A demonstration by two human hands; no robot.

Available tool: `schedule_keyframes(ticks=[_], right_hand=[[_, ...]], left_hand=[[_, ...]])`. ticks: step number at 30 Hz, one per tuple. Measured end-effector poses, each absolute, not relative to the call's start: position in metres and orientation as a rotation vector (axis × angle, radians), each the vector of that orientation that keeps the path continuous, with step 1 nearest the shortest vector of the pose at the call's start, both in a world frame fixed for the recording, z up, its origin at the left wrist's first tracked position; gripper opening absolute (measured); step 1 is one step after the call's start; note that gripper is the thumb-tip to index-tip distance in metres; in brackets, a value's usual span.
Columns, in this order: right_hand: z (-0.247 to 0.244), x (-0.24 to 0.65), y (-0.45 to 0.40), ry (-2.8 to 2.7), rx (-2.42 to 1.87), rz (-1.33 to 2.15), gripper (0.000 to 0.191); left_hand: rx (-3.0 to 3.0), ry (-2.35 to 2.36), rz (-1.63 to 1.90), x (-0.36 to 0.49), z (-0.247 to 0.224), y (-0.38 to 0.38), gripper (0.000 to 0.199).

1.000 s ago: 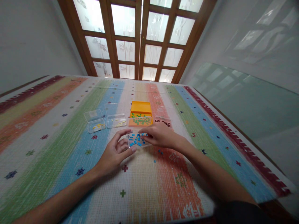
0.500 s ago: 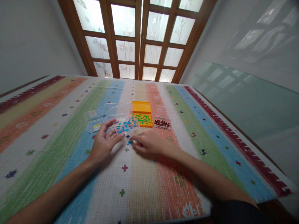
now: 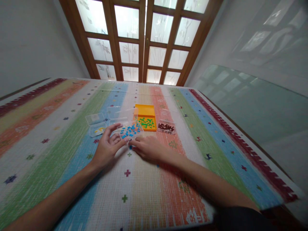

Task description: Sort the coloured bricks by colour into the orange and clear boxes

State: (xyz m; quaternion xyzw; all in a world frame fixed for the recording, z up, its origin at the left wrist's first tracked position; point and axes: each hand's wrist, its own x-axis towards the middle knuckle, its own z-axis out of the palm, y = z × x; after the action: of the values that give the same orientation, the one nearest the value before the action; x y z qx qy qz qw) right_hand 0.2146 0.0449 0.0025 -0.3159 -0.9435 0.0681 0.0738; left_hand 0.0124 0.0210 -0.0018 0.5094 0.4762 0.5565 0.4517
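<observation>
My left hand [image 3: 108, 144] grips the near left edge of a clear plastic box [image 3: 141, 129] that holds several small blue pieces [image 3: 131, 130]. My right hand [image 3: 146, 148] is just in front of that box, its fingers pinched low over the tablecloth. A blue piece [image 3: 130, 147] shows at its fingertips; whether the fingers grip it is too small to tell. Another small blue piece [image 3: 158, 166] lies on the cloth beneath my right wrist. Behind the clear box is an open yellow case [image 3: 145, 110] with several green pieces [image 3: 147, 123].
A clear box of dark red pieces [image 3: 166, 127] stands right of the yellow case. At the left, an open clear box [image 3: 94, 131] contains yellow pieces. The striped tablecloth [image 3: 144, 199] covers the table, with wooden glazed doors behind.
My right hand has moved slightly left, toward the box of blue pieces, and now covers more of the blue pieces on the cloth. My left hand keeps its grip.
</observation>
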Motion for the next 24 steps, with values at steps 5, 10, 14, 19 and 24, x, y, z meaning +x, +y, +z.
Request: schedule_keyframes(ticks=[5,10,14,19,24], right_hand=[[-0.001,0.219,0.050,-2.821,-0.891,0.227,0.024],[-0.007,0.225,0.055,-2.792,-0.866,0.174,0.019],[-0.006,0.230,0.057,-2.810,-0.853,0.101,0.016],[-0.004,0.234,0.062,-2.788,-0.716,0.151,0.017],[-0.012,0.234,0.065,-2.808,-0.572,0.119,0.019]], left_hand=[[1.257,1.180,1.397,0.013,0.000,0.021,0.065],[1.234,1.174,1.392,0.012,0.000,0.021,0.066],[1.219,1.164,1.392,0.012,0.003,0.021,0.064],[1.261,1.185,1.429,0.010,0.006,0.021,0.061],[1.290,1.214,1.435,0.010,0.004,0.022,0.061]])
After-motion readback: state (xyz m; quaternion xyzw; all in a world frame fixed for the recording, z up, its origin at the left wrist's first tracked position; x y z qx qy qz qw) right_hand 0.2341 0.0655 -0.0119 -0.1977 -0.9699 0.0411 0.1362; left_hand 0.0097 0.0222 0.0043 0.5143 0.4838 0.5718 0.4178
